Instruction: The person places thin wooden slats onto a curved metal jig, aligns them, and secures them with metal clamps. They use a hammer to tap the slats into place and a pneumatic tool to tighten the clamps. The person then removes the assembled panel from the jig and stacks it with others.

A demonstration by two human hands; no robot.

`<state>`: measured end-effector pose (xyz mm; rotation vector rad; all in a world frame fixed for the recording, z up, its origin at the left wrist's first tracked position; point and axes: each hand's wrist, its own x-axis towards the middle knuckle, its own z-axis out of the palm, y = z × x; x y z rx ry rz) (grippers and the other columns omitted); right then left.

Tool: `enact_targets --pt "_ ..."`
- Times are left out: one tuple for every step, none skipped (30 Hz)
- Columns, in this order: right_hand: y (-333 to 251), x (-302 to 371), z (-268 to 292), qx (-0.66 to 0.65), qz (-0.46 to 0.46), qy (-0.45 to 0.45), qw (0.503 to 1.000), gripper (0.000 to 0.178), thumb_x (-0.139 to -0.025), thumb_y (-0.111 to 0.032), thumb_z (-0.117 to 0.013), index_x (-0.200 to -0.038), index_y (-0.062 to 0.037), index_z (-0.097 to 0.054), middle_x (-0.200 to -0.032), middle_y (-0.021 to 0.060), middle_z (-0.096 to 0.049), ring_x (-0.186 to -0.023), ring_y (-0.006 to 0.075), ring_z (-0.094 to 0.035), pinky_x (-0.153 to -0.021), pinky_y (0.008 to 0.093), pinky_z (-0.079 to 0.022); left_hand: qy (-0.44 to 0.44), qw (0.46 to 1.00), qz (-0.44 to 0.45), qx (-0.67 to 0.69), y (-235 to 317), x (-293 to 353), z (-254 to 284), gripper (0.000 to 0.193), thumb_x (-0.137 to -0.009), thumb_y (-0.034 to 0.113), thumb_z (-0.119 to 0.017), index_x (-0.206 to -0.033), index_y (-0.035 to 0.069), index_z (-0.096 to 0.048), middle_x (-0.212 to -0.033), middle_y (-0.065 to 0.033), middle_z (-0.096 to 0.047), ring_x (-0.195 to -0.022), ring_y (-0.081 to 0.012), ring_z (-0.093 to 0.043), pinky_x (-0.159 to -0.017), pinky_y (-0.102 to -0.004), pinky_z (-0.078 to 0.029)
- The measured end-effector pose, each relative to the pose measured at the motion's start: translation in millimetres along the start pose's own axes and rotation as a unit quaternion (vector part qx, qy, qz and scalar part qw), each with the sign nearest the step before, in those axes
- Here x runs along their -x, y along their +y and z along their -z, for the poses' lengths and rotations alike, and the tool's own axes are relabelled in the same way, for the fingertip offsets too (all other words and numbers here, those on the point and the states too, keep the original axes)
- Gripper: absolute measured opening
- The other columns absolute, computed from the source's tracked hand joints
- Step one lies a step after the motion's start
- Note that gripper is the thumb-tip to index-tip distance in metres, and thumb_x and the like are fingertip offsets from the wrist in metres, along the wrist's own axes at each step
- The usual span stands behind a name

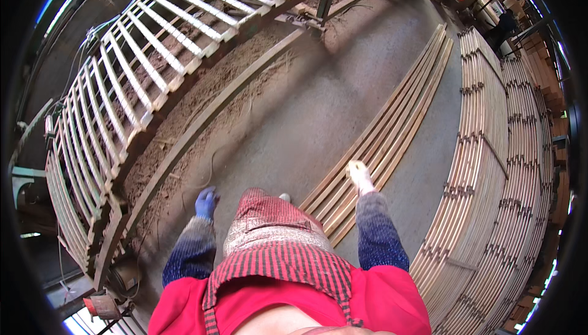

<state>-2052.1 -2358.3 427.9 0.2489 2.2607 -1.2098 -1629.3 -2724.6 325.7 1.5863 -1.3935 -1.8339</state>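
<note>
My left hand (pixel 207 203), in a blue glove, hangs beside my apron (pixel 272 237) with its fingers curled in and nothing visible in them. My right hand (pixel 360 175), in a whitish glove, is held out in front of me with its fingers closed. In the view it overlaps a bundle of long wooden strips (pixel 392 114) on the concrete floor; I cannot tell whether it touches them, and no held thing shows. The strips lie side by side, running from near my feet toward the far right.
To the left, a long slatted rack (pixel 131 83) curves along, with sawdust (pixel 226 83) and a wooden beam (pixel 184 133) beside it on the floor (pixel 294 108). On the right stand large stacks of wooden strips (pixel 474 169). A red-and-grey container (pixel 101 306) is at the lower left.
</note>
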Motion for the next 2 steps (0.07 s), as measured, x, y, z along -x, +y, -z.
enact_targets --pt "-42.1 -40.1 1.0 -0.003 0.052 0.005 0.999 0.020 -0.095 -0.022 -0.063 -0.103 -0.0042 -0.068 -0.079 0.0014 -0.067 -0.069 0.0105 -0.058 -0.063 0.0270 -0.049 0.027 0.999 0.022 -0.036 5.4 4.3 2.5 0.017 -0.093 0.011 -0.058 -0.103 0.002 -0.070 -0.079 -0.0086 -0.068 -0.060 -0.0167 -0.062 -0.055 -0.0297 -0.053" --pt "-65.7 -92.8 -5.0 -0.059 0.095 -0.008 0.994 0.020 -0.094 -0.022 -0.062 -0.103 -0.0051 -0.068 -0.077 0.0009 -0.066 -0.069 0.0110 -0.058 -0.065 0.0287 -0.050 0.030 0.999 0.024 -0.036 20.1 -10.9 -13.6 0.017 -0.093 0.011 -0.058 -0.103 0.002 -0.070 -0.079 -0.0086 -0.068 -0.060 -0.0167 -0.062 -0.055 -0.0297 -0.053"
